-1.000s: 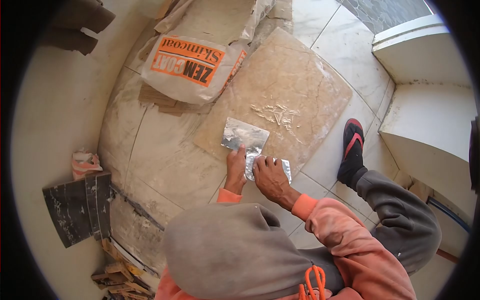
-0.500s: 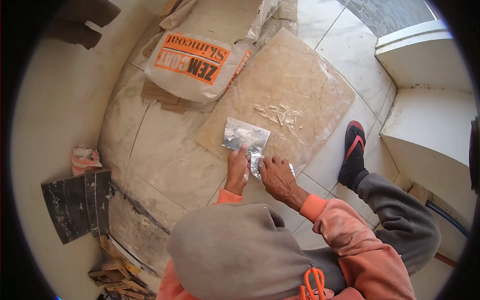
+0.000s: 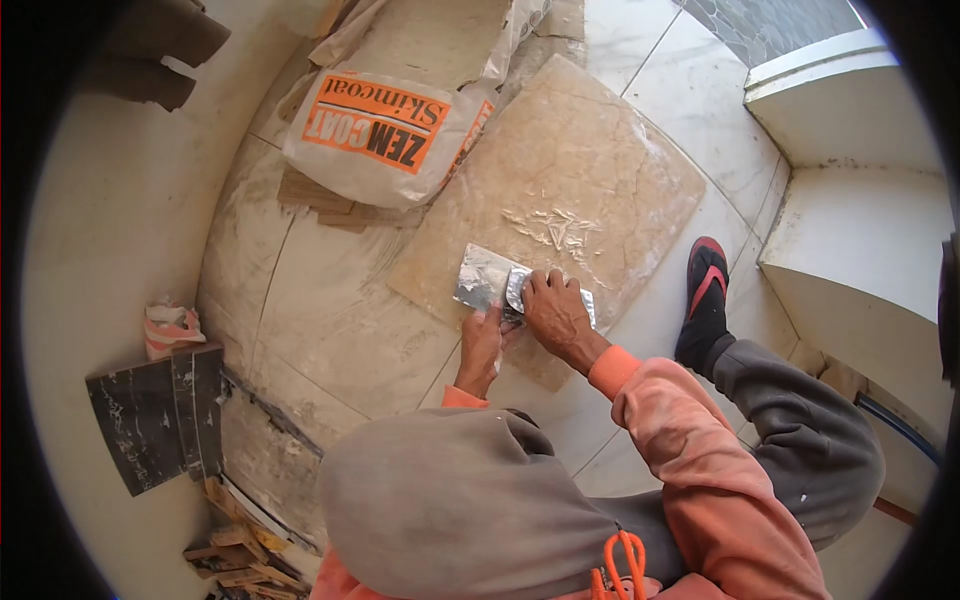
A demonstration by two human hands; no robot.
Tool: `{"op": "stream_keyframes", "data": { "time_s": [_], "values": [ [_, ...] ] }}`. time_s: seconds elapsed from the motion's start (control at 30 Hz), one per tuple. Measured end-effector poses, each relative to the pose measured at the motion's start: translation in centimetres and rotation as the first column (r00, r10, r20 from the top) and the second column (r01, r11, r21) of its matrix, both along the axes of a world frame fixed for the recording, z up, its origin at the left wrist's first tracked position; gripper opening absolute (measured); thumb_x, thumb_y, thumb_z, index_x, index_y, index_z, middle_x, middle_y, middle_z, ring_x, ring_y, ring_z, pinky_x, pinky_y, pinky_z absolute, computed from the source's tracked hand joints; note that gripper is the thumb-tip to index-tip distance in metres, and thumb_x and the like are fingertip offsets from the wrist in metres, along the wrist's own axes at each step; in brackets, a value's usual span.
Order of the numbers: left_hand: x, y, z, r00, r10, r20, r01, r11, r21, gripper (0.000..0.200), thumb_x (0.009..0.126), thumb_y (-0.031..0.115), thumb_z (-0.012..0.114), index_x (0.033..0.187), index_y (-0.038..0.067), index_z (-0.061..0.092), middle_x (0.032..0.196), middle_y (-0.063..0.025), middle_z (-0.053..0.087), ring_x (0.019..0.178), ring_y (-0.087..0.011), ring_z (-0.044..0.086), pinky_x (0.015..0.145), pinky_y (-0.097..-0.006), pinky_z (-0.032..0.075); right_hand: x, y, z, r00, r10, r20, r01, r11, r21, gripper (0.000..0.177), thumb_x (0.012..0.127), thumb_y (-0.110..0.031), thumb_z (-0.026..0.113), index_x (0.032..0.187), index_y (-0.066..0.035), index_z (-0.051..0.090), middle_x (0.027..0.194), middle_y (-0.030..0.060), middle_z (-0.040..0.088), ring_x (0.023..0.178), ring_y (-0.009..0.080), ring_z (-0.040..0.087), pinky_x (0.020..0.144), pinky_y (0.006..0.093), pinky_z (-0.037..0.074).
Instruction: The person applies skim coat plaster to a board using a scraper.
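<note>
My left hand (image 3: 482, 345) is closed on a wide metal scraper (image 3: 480, 272), its thumb on the near edge of the blade. The blade has white smears. My right hand (image 3: 560, 315) is closed over a silvery flat piece (image 3: 516, 288) with a rippled surface, whose ends stick out on both sides of the fingers; its exact kind is hidden. This piece overlaps the right part of the scraper blade. Both hands are above the near edge of a tan square slab (image 3: 600, 150). Ridges of white paste (image 3: 555, 230) lie on the slab, just beyond my hands.
A Skimcoat bag (image 3: 370, 130) lies at the slab's far left, partly over wooden strips (image 3: 340, 208). Dark boards (image 3: 150, 415) and wood scraps (image 3: 245, 560) are by the left wall. My sandalled foot (image 3: 707, 290) is right of the slab, near a white step (image 3: 850, 230).
My right hand has moved up with the silvery piece, which now overlaps the scraper blade. The scraper has shifted slightly right and down in the view.
</note>
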State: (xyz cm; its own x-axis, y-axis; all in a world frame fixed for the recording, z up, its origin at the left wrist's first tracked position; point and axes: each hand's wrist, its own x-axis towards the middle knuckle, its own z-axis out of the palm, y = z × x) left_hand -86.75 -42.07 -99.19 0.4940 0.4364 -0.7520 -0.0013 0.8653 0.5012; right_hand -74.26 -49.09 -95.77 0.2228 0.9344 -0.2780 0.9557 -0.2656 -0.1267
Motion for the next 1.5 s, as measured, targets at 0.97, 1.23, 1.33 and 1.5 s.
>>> {"op": "stream_keyframes", "data": {
  "time_s": [0.97, 1.23, 1.33, 1.5],
  "values": [
    [-1.3, -1.2, -3.9, 0.973, -0.212, -0.089, 0.229, 0.864, 0.448, 0.022, 0.096, 0.02, 0.061, 0.109, 0.002, 0.064, 0.091, 0.0004, 0.066, 0.074, -0.008, 0.06, 0.062, -0.0243, 0.049, -2.2, 0.8, -0.3, 0.999, 0.035, 0.025, -0.035, 0.999, -0.027, 0.024, 0.084, -0.017, 0.058, 0.099, 0.001, 0.062, 0.101, 0.0148, 0.056, 0.094, 0.0274, 0.054, 0.071, 0.0403, 0.044],
    [-2.3, -0.8, -5.1, 0.972, -0.226, -0.064, 0.233, 0.892, 0.388, 0.015, 0.095, 0.012, 0.059, 0.105, 0.002, 0.064, 0.089, -0.0012, 0.066, 0.075, -0.0091, 0.061, 0.064, -0.0259, 0.051, -2.7, 0.8, -0.2, 0.996, 0.077, -0.033, -0.078, 0.997, -0.023, 0.023, 0.087, -0.018, 0.057, 0.097, 0.001, 0.064, 0.097, 0.0151, 0.056, 0.093, 0.029, 0.054, 0.07, 0.0422, 0.044],
    [-2.5, -1.0, -4.9, 0.963, -0.24, -0.127, 0.271, 0.842, 0.467, 0.015, 0.095, 0.012, 0.057, 0.103, 0.001, 0.065, 0.088, -0.0032, 0.066, 0.077, -0.0103, 0.062, 0.064, -0.0272, 0.052, -2.7, 1.1, 0.3, 0.995, 0.094, -0.042, -0.095, 0.995, -0.037, 0.022, 0.087, -0.016, 0.056, 0.099, 0.001, 0.063, 0.099, 0.016, 0.056, 0.094, 0.0293, 0.055, 0.071, 0.0417, 0.045],
    [-1.9, -0.1, -3.1, 0.958, -0.258, -0.127, 0.279, 0.942, 0.186, 0.015, 0.095, 0.009, 0.056, 0.105, 0.001, 0.064, 0.093, -0.001, 0.066, 0.081, -0.0101, 0.061, 0.069, -0.0267, 0.05, -1.4, 3.1, 0.0, 0.999, 0.033, -0.039, -0.034, 0.999, -0.025, 0.024, 0.083, -0.014, 0.058, 0.101, 0.002, 0.061, 0.099, 0.0154, 0.056, 0.094, 0.0294, 0.054, 0.072, 0.0411, 0.045]
  ]
}}
